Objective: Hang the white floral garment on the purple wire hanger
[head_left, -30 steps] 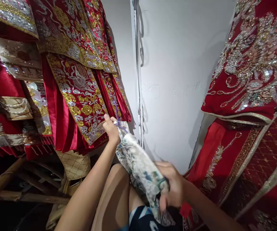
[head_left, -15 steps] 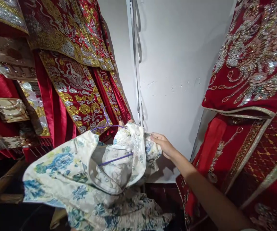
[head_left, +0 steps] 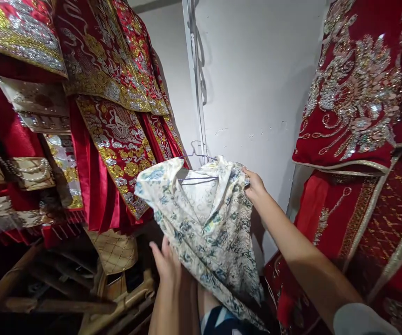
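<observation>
A white garment with blue and green flowers (head_left: 204,232) hangs on a thin dark hanger (head_left: 199,179), its V-shaped neckline facing me. My right hand (head_left: 254,184) pinches the garment at its right shoulder, by the hanger's end. Below the garment's left side is my left hand (head_left: 167,263), with thumb and fingers apart, close to the cloth's edge and holding nothing that shows. The left shoulder of the garment rests over the hanger without a hand on it.
Red embroidered garments with gold and silver (head_left: 117,116) hang at left. Beaded red garments (head_left: 354,102) hang at right. A metal upright (head_left: 195,79) stands against the white wall (head_left: 249,83). Wooden bars (head_left: 61,305) and a gold quilted piece (head_left: 113,251) are low at left.
The floral garment has moved right and away from me and now hangs more upright. My left hand has come into view below it, apart from the cloth. My right hand still holds the shoulder.
</observation>
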A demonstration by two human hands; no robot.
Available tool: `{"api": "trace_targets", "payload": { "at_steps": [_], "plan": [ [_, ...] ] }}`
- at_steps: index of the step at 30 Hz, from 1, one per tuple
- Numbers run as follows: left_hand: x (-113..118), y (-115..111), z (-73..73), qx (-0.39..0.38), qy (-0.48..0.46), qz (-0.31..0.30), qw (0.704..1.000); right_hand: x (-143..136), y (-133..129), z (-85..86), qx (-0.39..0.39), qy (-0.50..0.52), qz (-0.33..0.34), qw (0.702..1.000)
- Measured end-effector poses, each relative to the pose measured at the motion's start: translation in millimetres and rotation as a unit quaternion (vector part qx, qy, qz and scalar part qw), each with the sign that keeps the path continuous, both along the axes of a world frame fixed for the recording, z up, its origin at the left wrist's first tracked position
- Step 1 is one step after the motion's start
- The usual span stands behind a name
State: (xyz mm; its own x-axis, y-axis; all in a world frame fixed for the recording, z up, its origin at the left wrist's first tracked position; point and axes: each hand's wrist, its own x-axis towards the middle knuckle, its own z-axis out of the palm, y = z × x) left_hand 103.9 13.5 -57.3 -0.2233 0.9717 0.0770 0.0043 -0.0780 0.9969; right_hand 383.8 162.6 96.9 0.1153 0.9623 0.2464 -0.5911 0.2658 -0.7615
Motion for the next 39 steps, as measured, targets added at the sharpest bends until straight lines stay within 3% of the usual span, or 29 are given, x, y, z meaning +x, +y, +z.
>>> {"api": "trace_targets", "payload": {
  "at_steps": [1,3,5,9,11,13,14,16,18,19,23,28,35,39],
  "plan": [
    [7,-4,-15.9,0.022,-0.045,0.037,0.998,3,-1,-8.9,0.011,0.003,-0.023,1.000],
    [24,-8,-41.9,0.035,-0.081,0.051,0.995,8,-9,-29.9,0.022,0.014,-0.068,0.997],
    [39,-9,-55.3,0.041,-0.074,0.036,0.996,12,-22,-53.7,0.019,0.024,-0.099,0.995],
    [52,-8,-55.9,0.033,-0.062,0.041,0.997,17,-60,-109.3,-0.014,0.027,-0.222,0.975],
    [54,-10,-56.6,0.015,-0.080,0.051,0.995,10,-80,-141.4,-0.038,0.040,-0.337,0.940],
    [56,-14,-61.6,0.005,-0.105,0.049,0.993,-7,-99,-172.9,-0.080,0.040,-0.404,0.910],
    [57,-15,-65.2,0.001,-0.118,0.041,0.992,-20,-107,-186.5,-0.117,0.018,-0.371,0.921],
    [61,-17,-72.4,-0.003,-0.144,0.018,0.989,-48,-117,-206.0,-0.213,-0.074,-0.122,0.967],
    [64,-18,-77.0,-0.009,-0.171,0.001,0.985,-73,-119,-214.0,-0.261,-0.139,0.070,0.953],
    [64,-18,-77.9,-0.008,-0.181,-0.003,0.983,-83,-118,-214.4,-0.258,-0.159,0.105,0.947],
    [59,-19,-74.7,0.007,-0.174,0.004,0.985,-101,-113,-208.9,-0.194,-0.196,0.070,0.959],
    [53,-26,-69.2,0.009,-0.116,0.159,0.980,-100,-119,-209.2,-0.181,-0.210,0.092,0.956],
    [60,-32,-66.9,0.009,-0.126,0.125,0.984,-111,-119,-212.5,-0.188,-0.225,0.095,0.951],
    [64,-37,-70.4,0.005,-0.183,0.120,0.976,-115,-117,-214.0,-0.199,-0.239,0.090,0.946]
  ]
}}
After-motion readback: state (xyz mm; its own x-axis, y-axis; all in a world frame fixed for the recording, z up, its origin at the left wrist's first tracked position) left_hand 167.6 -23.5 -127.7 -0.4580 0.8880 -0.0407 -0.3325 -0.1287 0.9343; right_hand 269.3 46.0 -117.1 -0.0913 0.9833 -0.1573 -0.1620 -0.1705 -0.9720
